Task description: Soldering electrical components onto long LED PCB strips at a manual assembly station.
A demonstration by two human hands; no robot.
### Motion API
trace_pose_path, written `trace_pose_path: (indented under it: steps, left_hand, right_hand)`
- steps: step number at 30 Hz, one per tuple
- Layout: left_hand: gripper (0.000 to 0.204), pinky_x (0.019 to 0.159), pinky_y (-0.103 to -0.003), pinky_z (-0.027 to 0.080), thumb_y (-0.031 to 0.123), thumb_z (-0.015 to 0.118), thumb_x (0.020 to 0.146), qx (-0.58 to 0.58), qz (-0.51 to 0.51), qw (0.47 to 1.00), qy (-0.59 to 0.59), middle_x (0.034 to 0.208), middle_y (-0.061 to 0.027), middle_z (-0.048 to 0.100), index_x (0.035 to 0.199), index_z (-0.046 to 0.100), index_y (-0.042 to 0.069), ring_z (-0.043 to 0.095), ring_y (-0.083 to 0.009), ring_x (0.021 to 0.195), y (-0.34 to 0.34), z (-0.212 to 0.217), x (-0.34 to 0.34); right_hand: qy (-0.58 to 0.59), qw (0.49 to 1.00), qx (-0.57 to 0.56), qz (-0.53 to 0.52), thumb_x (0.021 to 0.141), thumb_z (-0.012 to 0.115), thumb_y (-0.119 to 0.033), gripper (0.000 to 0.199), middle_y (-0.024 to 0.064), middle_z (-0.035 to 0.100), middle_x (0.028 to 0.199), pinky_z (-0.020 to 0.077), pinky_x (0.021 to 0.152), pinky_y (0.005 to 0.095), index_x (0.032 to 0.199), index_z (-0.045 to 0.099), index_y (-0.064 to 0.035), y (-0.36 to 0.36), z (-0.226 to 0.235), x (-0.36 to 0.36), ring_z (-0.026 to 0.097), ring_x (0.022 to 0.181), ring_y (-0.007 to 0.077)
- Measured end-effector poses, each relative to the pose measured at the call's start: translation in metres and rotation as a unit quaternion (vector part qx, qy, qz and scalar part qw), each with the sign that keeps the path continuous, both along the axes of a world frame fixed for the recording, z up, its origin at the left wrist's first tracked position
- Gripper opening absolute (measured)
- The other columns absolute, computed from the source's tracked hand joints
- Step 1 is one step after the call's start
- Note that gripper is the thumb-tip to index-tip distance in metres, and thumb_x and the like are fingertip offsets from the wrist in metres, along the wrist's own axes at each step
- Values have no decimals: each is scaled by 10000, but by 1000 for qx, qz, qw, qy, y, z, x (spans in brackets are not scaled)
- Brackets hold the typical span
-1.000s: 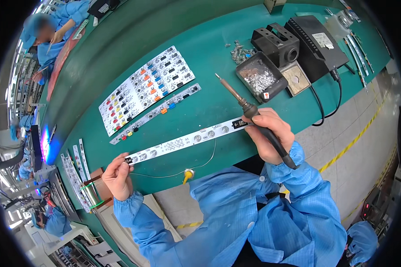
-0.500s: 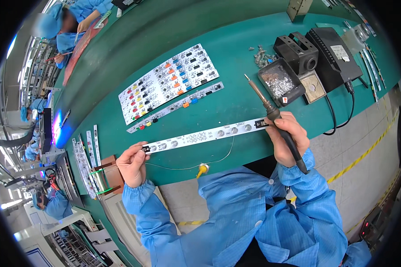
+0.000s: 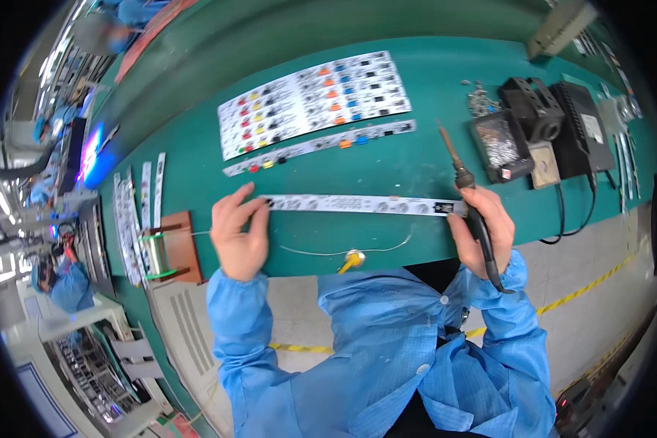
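A long narrow white circuit board strip [image 3: 358,204] lies crosswise in front of me, with round parts along it and a dark connector at each end. My left hand [image 3: 239,232] is beside its left end, thumb and fingers apart; whether a fingertip still touches the strip I cannot tell. My right hand [image 3: 490,232] is closed around the handle of a soldering iron [image 3: 477,219], whose tip points up and away from me. The thumb and fingers of that hand are also at the strip's right end.
Beyond lie a panel of joined circuit boards [image 3: 314,102] and one loose strip [image 3: 321,148]. At right stand a solder-scrap tray [image 3: 524,169], an iron holder [image 3: 533,109] and a black soldering station [image 3: 580,128]. A solder wire spool [image 3: 155,255] and more strips [image 3: 128,226] are at left.
My left thumb and fingers have spread from their pinch on the strip's left end. The strip now sits more level, its right end lower in view. The soldering iron remains in my right hand.
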State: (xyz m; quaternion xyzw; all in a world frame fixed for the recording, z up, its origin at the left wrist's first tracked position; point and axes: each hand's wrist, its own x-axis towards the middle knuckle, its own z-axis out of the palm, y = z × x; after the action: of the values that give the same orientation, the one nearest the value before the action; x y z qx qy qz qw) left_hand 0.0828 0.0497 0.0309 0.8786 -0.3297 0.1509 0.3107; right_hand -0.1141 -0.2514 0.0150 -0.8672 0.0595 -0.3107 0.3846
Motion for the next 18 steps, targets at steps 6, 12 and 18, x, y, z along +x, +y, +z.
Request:
trace_pose_path:
  steps: [6, 12, 18]
  left_hand:
    - [262, 737, -384, 502, -8, 746, 648, -50, -162, 984, 52, 980, -113, 645, 896, 687, 50, 608, -300, 855, -51, 14, -80]
    - [267, 614, -369, 482, 18, 742, 645, -40, -207, 975, 63, 861, -73, 606, 901, 675, 52, 598, -246, 761, -89, -14, -102]
    - [223, 467, -298, 428, -12, 725, 671, -219, -278, 925, 139, 805, -83, 596, 887, 668, -12, 577, -198, 574, -101, 3, -119]
  right_hand:
    - [18, 998, -52, 25, 680, 656, 103, 502, 219, 645, 1109, 468, 856, 408, 1169, 573, 21, 3, 1, 7, 624, 982, 348]
    - [5, 992, -124, -33, 720, 686, -2, 456, 222, 631, 1085, 443, 817, 424, 1164, 579, -4, 10, 2, 3, 596, 919, 348]
    - [-10, 953, 262, 150, 872, 640, -71, 459, 247, 588, 1119, 485, 762, 373, 1297, 469, -46, 46, 6, -15, 557, 724, 169]
